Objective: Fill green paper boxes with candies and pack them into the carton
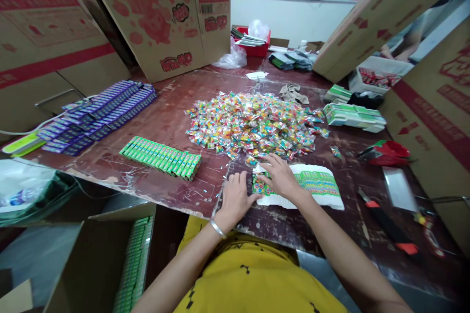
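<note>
Many thin printed cards point(317, 183) lie fanned in one overlapping band in the head view, on the near part of the desk point(167, 124), right in front of the person. Their outer edges are white; along the middle run narrow green slivers with touches of yellow, blue and pink, set so tightly that the print reads as stripes. At the band's left end a fuller face shows, green with small round multicoloured spots; its finer print is too small to make out. The right hand point(281, 179) lies over that end, fingers bent onto the cards; whether its grip is closed on one cannot be told. The left hand point(235, 199) is just beside the same end, its grip open, thumb stretched toward the cards. Beyond them is a heap of clear, brightly filled packets point(253, 124).
</note>
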Motion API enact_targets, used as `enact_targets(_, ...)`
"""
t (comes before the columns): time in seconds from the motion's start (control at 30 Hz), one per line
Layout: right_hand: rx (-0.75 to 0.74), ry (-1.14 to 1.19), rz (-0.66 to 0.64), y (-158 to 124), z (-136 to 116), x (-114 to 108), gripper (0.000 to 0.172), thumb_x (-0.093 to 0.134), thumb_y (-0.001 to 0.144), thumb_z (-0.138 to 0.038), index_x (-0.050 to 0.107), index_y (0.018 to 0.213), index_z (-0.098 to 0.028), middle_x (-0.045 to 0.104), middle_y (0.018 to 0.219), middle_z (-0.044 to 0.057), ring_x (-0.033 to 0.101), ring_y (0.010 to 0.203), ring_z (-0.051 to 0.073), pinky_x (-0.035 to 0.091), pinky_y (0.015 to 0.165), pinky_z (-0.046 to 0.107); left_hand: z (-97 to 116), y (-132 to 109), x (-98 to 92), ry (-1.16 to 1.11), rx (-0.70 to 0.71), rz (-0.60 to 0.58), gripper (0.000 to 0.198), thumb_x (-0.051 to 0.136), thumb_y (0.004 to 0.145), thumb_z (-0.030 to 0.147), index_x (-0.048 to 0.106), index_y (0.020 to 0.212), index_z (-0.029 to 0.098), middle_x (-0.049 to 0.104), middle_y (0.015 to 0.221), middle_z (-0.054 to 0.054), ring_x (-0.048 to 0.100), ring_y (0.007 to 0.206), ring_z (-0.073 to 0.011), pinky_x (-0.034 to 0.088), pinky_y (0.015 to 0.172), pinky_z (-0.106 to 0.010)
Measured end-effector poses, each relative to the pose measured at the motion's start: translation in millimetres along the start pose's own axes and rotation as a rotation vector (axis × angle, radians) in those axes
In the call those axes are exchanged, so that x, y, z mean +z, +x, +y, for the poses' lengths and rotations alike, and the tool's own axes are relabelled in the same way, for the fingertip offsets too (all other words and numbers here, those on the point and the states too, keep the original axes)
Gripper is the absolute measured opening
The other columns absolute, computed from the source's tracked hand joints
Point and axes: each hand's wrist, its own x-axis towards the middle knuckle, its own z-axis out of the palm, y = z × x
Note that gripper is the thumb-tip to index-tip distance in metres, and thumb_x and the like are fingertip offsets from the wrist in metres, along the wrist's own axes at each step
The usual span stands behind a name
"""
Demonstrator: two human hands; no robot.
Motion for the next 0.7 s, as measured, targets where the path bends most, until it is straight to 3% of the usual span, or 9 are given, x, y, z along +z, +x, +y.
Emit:
enact_targets(0.2, 0.01, 0.015, -0.004, -4.6, 4.2, 2.4, 0.041, 0.069, 0.081, -0.04, 0.064, 0.115, -0.017, 0.053, 0.136, 0.013, 0.038, 0.136, 0.033, 0.038, 0.108, 0.055, 2.4, -0.9, 2.5, 0.007, -0.023, 0.001, 0.067, 0.074, 0.075, 0.048, 0.042, 0.124, 0.015, 0.054, 0.106, -0.011, 0.05, 0.102, -0.0287, 0.045, 0.084, -0.039)
enact_targets(0.4, -0.006, 0.056, -0.008, -1.3, 3.2, 0.9, 0.02, 0.071, 0.079, -0.035, 0.067, 0.091, -0.019, 0.054, 0.137, 0.01, 0.036, 0.138, 0.033, 0.037, 0.108, 0.056, 4.7, -3.7, 5.2, 0.031, -0.039, 0.009, 0.067, 0.074, 0.075, 0.049, 0.043, 0.123, 0.014, 0.055, 0.103, -0.01, 0.051, 0.099, -0.0288, 0.045, 0.082, -0.039)
enact_targets(0.6, 0.074, 0.059, -0.081, -1.1, -2.2, 5.3, 0.035, 0.075, 0.073, -0.037, 0.063, 0.099, -0.017, 0.045, 0.144, 0.014, 0.03, 0.141, 0.034, 0.034, 0.109, 0.058, 4.7, -4.2, 7.6, 0.042, -0.038, 0.027, 0.068, 0.073, 0.075, 0.049, 0.043, 0.125, 0.013, 0.055, 0.104, -0.011, 0.051, 0.099, -0.029, 0.045, 0.083, -0.04)
enact_targets(0.7, 0.066, 0.045, -0.072, -0.7, -4.9, 8.2, 0.033, 0.075, 0.072, -0.034, 0.063, 0.098, -0.017, 0.043, 0.146, 0.014, 0.026, 0.143, 0.035, 0.031, 0.109, 0.062, 5.3, -4.8, 8.4, 0.047, -0.037, 0.024, 0.069, 0.074, 0.075, 0.049, 0.043, 0.125, 0.012, 0.055, 0.104, -0.011, 0.051, 0.099, -0.0287, 0.045, 0.083, -0.039)
